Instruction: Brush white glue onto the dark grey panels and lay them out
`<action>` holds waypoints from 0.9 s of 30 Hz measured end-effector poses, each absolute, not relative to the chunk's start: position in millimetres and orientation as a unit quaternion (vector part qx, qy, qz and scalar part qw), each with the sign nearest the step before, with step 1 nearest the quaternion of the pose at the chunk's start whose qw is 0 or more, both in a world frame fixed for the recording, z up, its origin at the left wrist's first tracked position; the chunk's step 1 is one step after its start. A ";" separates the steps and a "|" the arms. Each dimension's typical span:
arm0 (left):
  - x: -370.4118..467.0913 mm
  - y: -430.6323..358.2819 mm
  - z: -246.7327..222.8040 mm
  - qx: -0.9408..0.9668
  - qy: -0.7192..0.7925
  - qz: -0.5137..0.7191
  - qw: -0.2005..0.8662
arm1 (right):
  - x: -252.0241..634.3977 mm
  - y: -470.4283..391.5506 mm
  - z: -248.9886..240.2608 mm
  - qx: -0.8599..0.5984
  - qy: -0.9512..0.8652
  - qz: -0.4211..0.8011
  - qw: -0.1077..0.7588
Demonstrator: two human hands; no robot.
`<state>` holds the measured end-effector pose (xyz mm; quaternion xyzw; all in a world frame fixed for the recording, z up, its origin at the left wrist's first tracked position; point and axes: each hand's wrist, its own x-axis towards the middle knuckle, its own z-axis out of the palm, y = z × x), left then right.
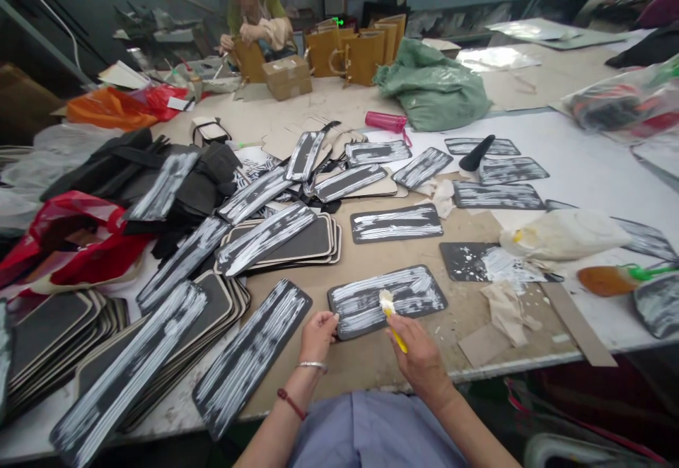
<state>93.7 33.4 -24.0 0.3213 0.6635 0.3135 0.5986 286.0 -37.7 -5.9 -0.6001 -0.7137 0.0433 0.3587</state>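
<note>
Pinched in my left hand [317, 335] is the lower left corner of a dark rectangular panel [371, 319], which lies on the brown board before me. White streaks of a glue-like paste cover most of its face. My right hand [419, 358] is closed around a yellow-handled brush [397, 338]. The brush head, thick with white paste, touches the middle of the panel. Left of my left hand lies a longer coated panel [252, 355]. Another coated panel [397, 223] rests just beyond the one I hold.
Stacks of dark panels [175, 355] stand at left, some under coated strips. At right are a paste-smeared board [467, 261], a plastic bag [567, 233] and an orange bottle [605, 279]. A green sack [435, 90] sits farther back; a person [259, 22] works across the table.
</note>
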 end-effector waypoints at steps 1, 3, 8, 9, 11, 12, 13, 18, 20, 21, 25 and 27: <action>93.8 33.6 -23.7 0.317 0.659 0.310 0.607 | 286.3 -37.4 -5.8 -0.601 -0.714 0.047 0.357; 94.7 34.0 -23.6 0.308 0.650 0.306 0.624 | 286.2 -36.5 -2.6 -0.601 -0.713 0.052 0.357; 95.6 36.2 -26.6 0.298 0.642 0.301 0.639 | 273.5 -38.7 19.2 -0.621 -0.658 0.090 0.416; 94.9 36.6 -27.4 0.300 0.643 0.298 0.638 | 270.5 -40.0 21.3 -0.636 -0.632 0.118 0.427; 92.6 37.1 -29.2 0.307 0.645 0.295 0.635 | 270.7 -42.4 18.3 -0.672 -0.565 0.186 0.442; 91.4 37.2 -30.1 0.311 0.644 0.294 0.634 | 275.8 -43.3 13.4 -0.691 -0.525 0.214 0.450; 90.3 37.3 -31.1 0.316 0.643 0.293 0.634 | 284.7 -44.3 7.3 -0.710 -0.482 0.232 0.458; 89.0 35.1 -34.9 0.331 0.630 0.288 0.640 | 360.2 -53.4 -11.7 -0.807 -0.316 0.171 0.469; 89.5 34.0 -36.1 0.331 0.628 0.287 0.643 | 382.2 -57.9 -8.3 -0.826 -0.300 0.137 0.458; 89.5 33.6 -36.8 0.332 0.627 0.286 0.644 | 388.7 -59.8 -5.8 -0.830 -0.300 0.129 0.452; 88.5 33.0 -40.8 0.355 0.625 0.281 0.635 | 396.6 -62.1 0.1 -0.828 -0.319 0.135 0.441; 88.4 32.1 -43.0 0.376 0.623 0.277 0.627 | 398.5 -59.6 0.6 -0.830 -0.322 0.132 0.437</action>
